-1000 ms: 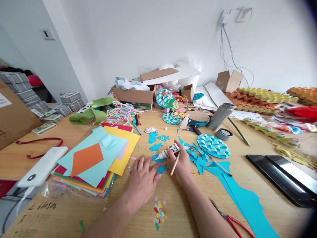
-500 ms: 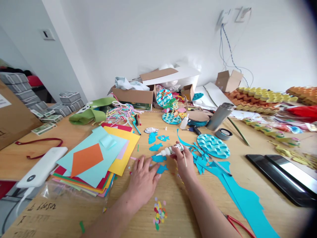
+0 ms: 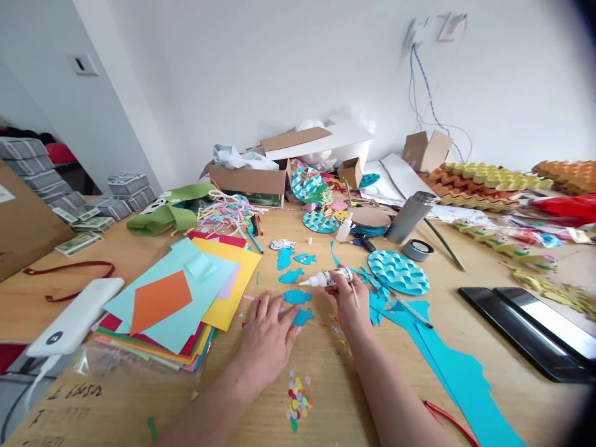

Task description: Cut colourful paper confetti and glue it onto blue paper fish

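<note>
My right hand (image 3: 350, 304) is closed around a white glue bottle (image 3: 321, 280), its nozzle pointing left above the table. A thin wooden stick (image 3: 356, 295) is also between those fingers. Fingers spread, my left hand (image 3: 267, 338) lies flat on the table, its fingertips beside a blue paper fish (image 3: 298, 297) and partly over a lower blue fish (image 3: 303, 316). Farther back lie a plain blue fish (image 3: 292, 275), another blue fish (image 3: 285, 258) and a dotted blue fish (image 3: 305, 259). Nearer me is a small heap of coloured paper dots (image 3: 298, 397).
Stacked coloured paper (image 3: 162, 310) and a white power bank (image 3: 77, 315) are on the left. To the right lie blue paper scraps (image 3: 447, 354), a wavy blue disc (image 3: 399, 272), a steel flask (image 3: 412, 216) and black tablets (image 3: 526, 329). Red-handled scissors (image 3: 449, 422) sit at the front.
My right hand has lifted the glue bottle up and to the right, so its nozzle is off the middle fish. My left hand stays nearly in place. The view has shifted slightly.
</note>
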### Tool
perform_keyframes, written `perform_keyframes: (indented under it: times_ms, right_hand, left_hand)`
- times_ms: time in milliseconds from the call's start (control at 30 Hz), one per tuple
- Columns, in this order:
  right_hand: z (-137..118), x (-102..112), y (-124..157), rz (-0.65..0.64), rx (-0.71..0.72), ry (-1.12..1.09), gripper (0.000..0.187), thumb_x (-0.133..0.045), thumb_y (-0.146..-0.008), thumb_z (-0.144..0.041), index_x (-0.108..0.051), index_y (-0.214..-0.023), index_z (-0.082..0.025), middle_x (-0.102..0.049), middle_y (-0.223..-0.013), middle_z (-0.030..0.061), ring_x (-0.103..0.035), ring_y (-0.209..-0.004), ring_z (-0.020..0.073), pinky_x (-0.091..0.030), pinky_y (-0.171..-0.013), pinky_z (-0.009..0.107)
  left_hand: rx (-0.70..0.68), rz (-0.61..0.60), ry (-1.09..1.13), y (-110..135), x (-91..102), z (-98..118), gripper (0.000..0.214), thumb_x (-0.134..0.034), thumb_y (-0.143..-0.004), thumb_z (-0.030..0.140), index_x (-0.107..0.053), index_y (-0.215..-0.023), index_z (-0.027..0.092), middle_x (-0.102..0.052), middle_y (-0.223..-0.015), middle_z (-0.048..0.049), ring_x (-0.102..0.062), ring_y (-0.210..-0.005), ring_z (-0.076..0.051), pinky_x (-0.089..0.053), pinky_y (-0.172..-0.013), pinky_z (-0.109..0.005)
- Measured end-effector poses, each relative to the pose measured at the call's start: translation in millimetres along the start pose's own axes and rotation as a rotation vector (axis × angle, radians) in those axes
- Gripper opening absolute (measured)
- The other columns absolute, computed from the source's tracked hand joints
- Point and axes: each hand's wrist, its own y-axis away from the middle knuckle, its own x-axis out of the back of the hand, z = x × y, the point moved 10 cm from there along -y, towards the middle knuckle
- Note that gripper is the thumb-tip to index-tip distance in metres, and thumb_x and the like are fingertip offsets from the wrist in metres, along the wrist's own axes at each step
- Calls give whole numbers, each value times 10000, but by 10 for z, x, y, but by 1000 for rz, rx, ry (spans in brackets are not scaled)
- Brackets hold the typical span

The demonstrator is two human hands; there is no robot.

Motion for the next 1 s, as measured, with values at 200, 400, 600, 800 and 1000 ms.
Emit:
perform_keyframes:
  times_ms: [200,400,600,800,1000]
  right_hand:
    - [-49,-17,6,-11,54,181,514,-700,-596,-427,-623,-1010,-133,-573,-647,-38,-523,-500,129,-440,-509,266]
    - [-107,-90,71,-39,71,248,562,-679,-614,-419,-608,-1081,-114,-591,-689,-14,-526,-518,133,-448,-522,276]
    - [-61,-100,57,-63,100,360,594,-651,-668,-435,-581,-1166,-118,-610,-739,12,-559,-567,162,-454,-542,296]
    - [-3,-97,18,-79,169,439,608,-631,-706,-423,-562,-1225,-114,-631,-813,41,-596,-670,200,-469,-627,328]
    - [21,-119,37,-97,139,443,639,-626,-709,-438,-547,-1248,-104,-626,-811,45,-604,-677,209,-472,-621,332]
  left_hand:
    - [4,-7,0,-4,13,0,369,-406,-965,388,-548,-1303,351,-512,-1352,-52,-373,-1281,-310,-315,-1083,-545]
    - [-9,-2,11,0,35,21,368,-406,-964,379,-555,-1298,339,-511,-1344,-54,-371,-1277,-319,-319,-1078,-555]
    - [-1,-12,8,-6,34,21,361,-417,-961,377,-561,-1290,342,-516,-1341,-56,-375,-1280,-317,-320,-1079,-555]
    - [-1,-13,3,-10,47,28,361,-414,-962,376,-568,-1285,331,-519,-1340,-57,-381,-1277,-321,-316,-1082,-558]
    - [-4,-17,0,-10,47,26,362,-420,-959,373,-564,-1288,332,-517,-1345,-57,-378,-1280,-316,-316,-1083,-558]
